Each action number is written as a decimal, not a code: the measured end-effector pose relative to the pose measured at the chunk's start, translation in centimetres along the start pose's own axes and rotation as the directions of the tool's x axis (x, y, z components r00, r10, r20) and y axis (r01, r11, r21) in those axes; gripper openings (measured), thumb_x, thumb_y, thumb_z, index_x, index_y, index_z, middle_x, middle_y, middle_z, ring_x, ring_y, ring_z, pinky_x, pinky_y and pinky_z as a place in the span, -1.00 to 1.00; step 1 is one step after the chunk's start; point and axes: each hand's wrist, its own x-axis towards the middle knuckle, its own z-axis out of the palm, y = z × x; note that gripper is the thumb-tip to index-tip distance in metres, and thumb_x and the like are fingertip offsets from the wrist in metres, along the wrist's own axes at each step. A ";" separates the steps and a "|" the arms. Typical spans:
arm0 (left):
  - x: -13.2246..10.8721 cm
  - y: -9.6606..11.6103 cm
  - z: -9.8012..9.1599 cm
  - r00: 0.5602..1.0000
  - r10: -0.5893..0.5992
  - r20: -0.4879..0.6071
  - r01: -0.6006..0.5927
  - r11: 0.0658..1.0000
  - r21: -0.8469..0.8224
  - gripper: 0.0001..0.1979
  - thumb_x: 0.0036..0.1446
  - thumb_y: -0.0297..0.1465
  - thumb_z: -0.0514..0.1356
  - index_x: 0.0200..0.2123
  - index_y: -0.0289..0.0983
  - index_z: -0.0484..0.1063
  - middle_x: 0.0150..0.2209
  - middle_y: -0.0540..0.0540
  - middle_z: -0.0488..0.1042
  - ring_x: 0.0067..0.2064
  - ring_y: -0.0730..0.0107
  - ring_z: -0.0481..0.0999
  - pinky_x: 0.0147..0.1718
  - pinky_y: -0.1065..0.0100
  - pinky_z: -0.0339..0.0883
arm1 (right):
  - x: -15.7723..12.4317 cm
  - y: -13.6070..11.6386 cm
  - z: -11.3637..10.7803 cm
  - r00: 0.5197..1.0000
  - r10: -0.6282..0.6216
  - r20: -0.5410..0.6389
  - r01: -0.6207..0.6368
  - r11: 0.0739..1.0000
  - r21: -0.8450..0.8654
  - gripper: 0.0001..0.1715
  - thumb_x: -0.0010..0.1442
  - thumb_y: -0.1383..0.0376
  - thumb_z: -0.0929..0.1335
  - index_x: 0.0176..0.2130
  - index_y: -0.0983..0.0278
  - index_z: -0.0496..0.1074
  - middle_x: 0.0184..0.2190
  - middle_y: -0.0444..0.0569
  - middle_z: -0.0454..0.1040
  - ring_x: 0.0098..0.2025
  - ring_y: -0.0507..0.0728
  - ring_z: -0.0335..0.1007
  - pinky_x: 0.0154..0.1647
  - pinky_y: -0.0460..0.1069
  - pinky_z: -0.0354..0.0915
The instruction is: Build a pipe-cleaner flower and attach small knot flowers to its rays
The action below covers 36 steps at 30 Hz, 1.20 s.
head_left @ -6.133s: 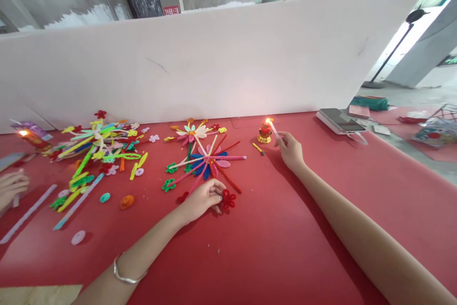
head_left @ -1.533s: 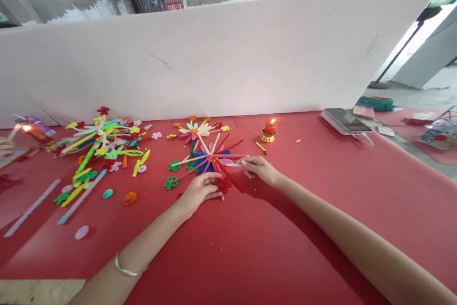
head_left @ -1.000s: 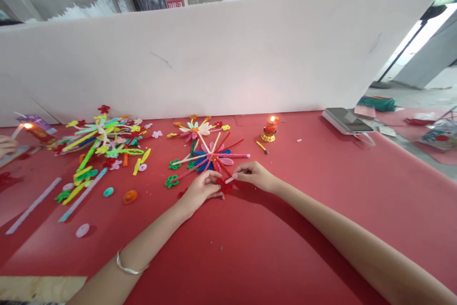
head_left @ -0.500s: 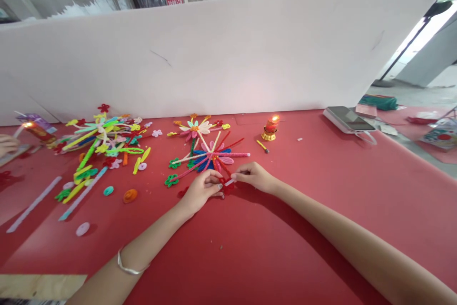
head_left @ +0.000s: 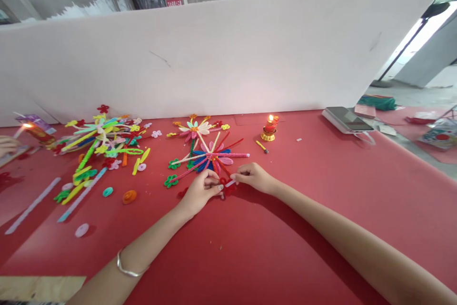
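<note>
As the left hand (head_left: 200, 193) grips a red flower (head_left: 232, 189) by its edge, slightly toward six o'clock from centre, the right hand (head_left: 256, 177) pinches a pale stick (head_left: 230, 183) over it from two o'clock; keeping the flower still and the contact light would probably serve best.

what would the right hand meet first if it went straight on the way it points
Probably the red flower, at the tip of the pale stick the right hand holds, then the left hand; depth is unclear.
</note>
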 end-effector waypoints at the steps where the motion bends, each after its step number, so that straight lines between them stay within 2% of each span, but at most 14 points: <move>1: 0.0 0.0 0.0 1.000 0.000 -0.002 0.000 1.000 0.004 -0.65 -0.15 -0.33 0.33 -0.39 -0.26 0.20 -0.44 0.04 0.46 -0.41 0.41 0.52 -0.30 0.30 0.41 | 0.0 0.0 0.0 1.000 -0.001 0.000 0.001 1.000 0.004 -0.44 0.11 -0.05 0.26 -0.55 0.37 0.43 -0.68 -0.18 0.22 -0.60 -0.08 -0.05 -0.56 -0.10 -0.07; 10: 0.0 -0.1 -0.1 0.999 0.033 -0.002 -0.033 0.999 0.040 -0.67 -0.13 -0.38 0.32 -0.43 -0.26 0.17 -0.54 0.14 0.37 -0.47 0.50 0.48 -0.36 0.39 0.39 | 0.0 0.2 0.0 1.000 -0.030 -0.005 0.030 0.999 -0.038 -0.48 0.13 0.02 0.27 -0.60 0.37 0.39 -0.69 -0.18 0.21 -0.61 -0.08 -0.03 -0.57 -0.11 -0.06; 15: 0.1 -0.5 -0.1 0.999 0.037 0.011 -0.037 0.999 0.026 -0.65 -0.15 -0.37 0.33 -0.45 -0.25 0.14 -0.54 0.15 0.34 -0.49 0.51 0.45 -0.38 0.37 0.40 | -0.1 0.0 0.0 0.999 -0.043 -0.008 0.042 0.997 -0.071 -0.51 0.13 0.04 0.28 -0.60 0.36 0.38 -0.69 -0.19 0.19 -0.61 -0.09 -0.04 -0.58 -0.11 -0.06; 24: 0.1 0.0 0.0 0.998 -0.049 -0.046 0.048 0.999 -0.025 -0.51 -0.24 -0.33 0.37 -0.47 -0.22 0.02 -0.53 0.13 0.43 -0.49 0.45 0.49 -0.44 0.37 0.41 | -0.1 0.2 0.3 0.991 -0.107 -0.075 0.100 0.991 -0.093 -0.51 0.10 0.04 0.29 -0.62 0.35 0.31 -0.67 -0.20 0.16 -0.59 -0.08 -0.05 -0.56 -0.11 -0.03; 30: 0.2 0.1 -0.3 0.998 -0.064 -0.028 0.062 0.997 -0.053 -0.46 -0.24 -0.30 0.37 -0.48 -0.21 -0.03 -0.55 0.11 0.47 -0.50 0.46 0.50 -0.42 0.39 0.40 | -0.1 0.0 0.5 0.974 -0.188 -0.125 0.163 0.970 -0.182 -0.53 0.13 0.04 0.27 -0.56 0.35 0.36 -0.63 -0.16 0.27 -0.57 -0.07 0.05 -0.52 -0.12 0.03; 36: 0.4 0.1 -0.4 0.996 -0.081 -0.027 0.078 0.993 -0.091 -0.42 -0.30 -0.30 0.40 -0.49 -0.21 -0.04 -0.57 0.12 0.45 -0.50 0.46 0.50 -0.44 0.39 0.42 | -0.3 -0.3 0.7 0.942 -0.293 -0.162 0.225 0.912 -0.342 -0.57 0.18 0.08 0.25 -0.54 0.33 0.36 -0.62 -0.13 0.29 -0.57 -0.06 0.05 -0.50 -0.11 0.03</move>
